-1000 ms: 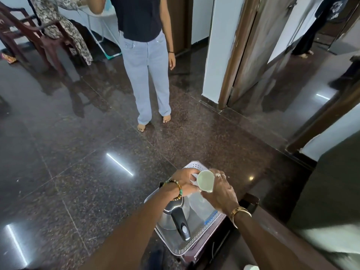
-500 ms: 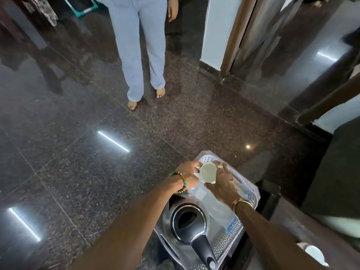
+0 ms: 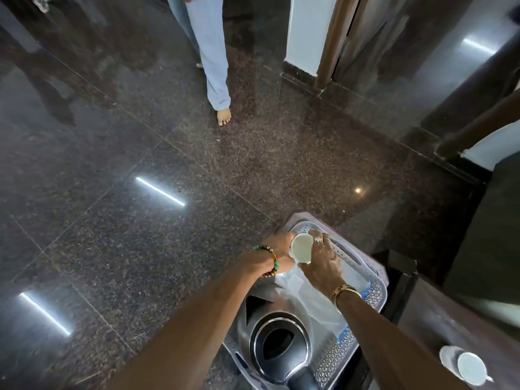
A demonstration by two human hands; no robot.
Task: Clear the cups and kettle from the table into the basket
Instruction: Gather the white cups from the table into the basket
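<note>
Since a moment earlier the cup (image 3: 301, 247) had sunk toward the far end of the basket (image 3: 375, 294), left hand (image 3: 278, 253) and right hand (image 3: 320, 263) both clasping its sides, kettle (image 3: 277, 339) near; light but breakable, it wanted gentle setting down.

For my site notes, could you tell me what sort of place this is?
Probably a home interior: polished dark granite floor, a wooden door frame, and a barefoot person standing nearby.
</note>
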